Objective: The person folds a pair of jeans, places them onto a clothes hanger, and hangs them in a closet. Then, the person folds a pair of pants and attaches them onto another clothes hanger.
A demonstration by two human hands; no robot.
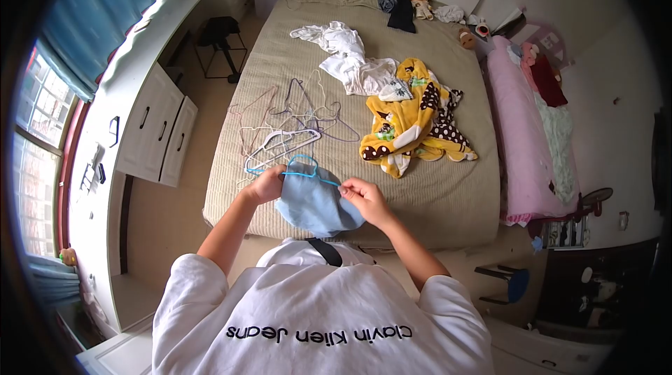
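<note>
My left hand (pixel 267 184) is closed around the left end of a bright blue clothes hanger (pixel 302 157), beside the edge of a light blue garment (pixel 313 200). The fingers of my right hand (pixel 364 200) pinch the hanger's other end, close to the garment's right side. The garment hangs down from the hanger in front of my body, over the near edge of the bed. Just beyond my hands, a white hanger (pixel 285 138) lies with several thin, tangled wire hangers (pixel 302 105) on the bedspread.
A yellow patterned blanket (pixel 399 119) and white clothes (pixel 343 53) lie heaped on the striped bed (pixel 434 210). Dark clothes (pixel 401 9) rest at its head. Left stand a black stool (pixel 219 30) and white cabinets (pixel 148 123); right, a pink-covered bed (pixel 514 130) and a blue stool (pixel 516 285).
</note>
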